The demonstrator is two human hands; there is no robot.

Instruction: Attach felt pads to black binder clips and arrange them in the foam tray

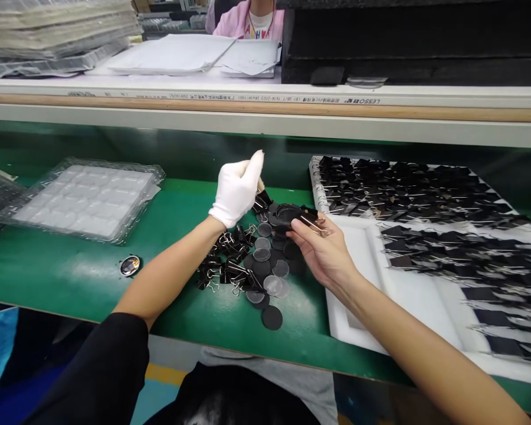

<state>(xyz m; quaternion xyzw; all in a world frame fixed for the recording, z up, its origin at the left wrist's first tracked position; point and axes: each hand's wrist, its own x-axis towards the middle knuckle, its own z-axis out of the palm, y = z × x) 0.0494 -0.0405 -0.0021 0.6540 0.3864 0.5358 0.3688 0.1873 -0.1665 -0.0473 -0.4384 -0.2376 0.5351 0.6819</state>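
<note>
My left hand [238,188], in a white glove, is closed with its thumb raised. A black binder clip [262,202] shows at its fingers, partly hidden by the glove. My bare right hand [325,251] pinches a black round part [288,213] by its right edge, where a clip with metal wire handles [313,222] also sits. Beneath both hands lies a heap of black and clear discs [272,285]. Loose black binder clips [234,268] are piled just left of the discs.
Stacked clear trays [88,198] lie at left, near a small round part [130,265]. White foam trays [358,242] at right carry many rows of clipped black pieces [407,183]. A shelf edge [248,118] crosses behind; a person in pink [234,20] sits beyond it.
</note>
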